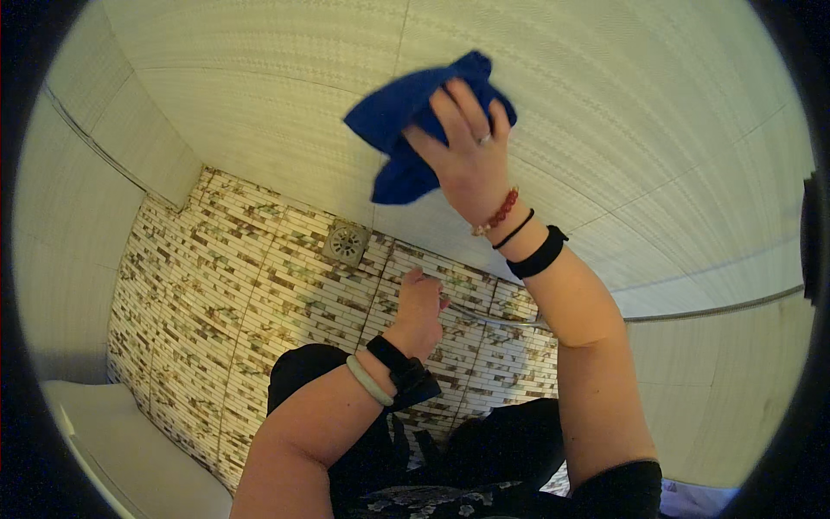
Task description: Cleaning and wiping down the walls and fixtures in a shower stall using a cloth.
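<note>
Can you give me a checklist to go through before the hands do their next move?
1. Blue cloth under the right hand: ok, the hand is on it.
2. Left hand gripping the metal hose: cannot tell; the hose reaches that hand, but the grip is hidden.
3. Hose clear of the right forearm: cannot tell; they cross in view.
4. Floor drain uncovered: ok.
5. Wall dry: cannot tell.

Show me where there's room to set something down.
The bare tiled floor left of the drain is free, bordered by the left wall and the pale fixture at lower left. It's crowded below and right of the drain: left hand, metal hose, dark-clothed knees.
</note>
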`<state>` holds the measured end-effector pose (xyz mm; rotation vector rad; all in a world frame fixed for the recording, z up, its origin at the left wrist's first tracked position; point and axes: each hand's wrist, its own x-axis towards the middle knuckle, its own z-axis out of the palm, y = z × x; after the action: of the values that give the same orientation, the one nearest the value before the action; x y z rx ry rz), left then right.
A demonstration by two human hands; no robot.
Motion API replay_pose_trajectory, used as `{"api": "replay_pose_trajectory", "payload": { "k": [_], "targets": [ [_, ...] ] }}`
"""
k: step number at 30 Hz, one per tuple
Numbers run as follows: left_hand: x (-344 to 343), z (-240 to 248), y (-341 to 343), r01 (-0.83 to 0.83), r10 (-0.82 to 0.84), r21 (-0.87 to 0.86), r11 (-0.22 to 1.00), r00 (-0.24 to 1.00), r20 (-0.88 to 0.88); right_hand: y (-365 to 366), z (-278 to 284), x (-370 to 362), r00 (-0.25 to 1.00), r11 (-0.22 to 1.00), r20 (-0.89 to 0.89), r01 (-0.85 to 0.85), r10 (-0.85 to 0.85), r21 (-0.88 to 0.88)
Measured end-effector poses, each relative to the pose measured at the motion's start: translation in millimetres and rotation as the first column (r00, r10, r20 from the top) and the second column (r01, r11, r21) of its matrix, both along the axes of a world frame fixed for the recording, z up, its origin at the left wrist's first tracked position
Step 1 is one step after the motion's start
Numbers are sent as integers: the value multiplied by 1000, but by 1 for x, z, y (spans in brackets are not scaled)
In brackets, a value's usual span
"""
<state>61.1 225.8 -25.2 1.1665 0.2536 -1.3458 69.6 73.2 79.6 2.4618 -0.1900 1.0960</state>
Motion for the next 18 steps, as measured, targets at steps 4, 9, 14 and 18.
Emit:
{"api": "replay_pose_trajectory", "payload": {
  "k": [4,9,14,18],
  "targets": [
    [5,-10,5,-101,99,-71,992,995,-21,4,-19,22,999,998,3,51,-51,-44],
    [12,14,-3,-117,116,34,993,992,43,-10,-144,1,800,997,-600,50,-4,60],
    [20,7,3,-141,132,111,984,988,82,-4,-209,-22,640,999,-769,33,-13,11],
    [20,2,8,-89,84,44,995,992,99,2,-172,-15,542,996,-839,41,43,78]
  ]
}}
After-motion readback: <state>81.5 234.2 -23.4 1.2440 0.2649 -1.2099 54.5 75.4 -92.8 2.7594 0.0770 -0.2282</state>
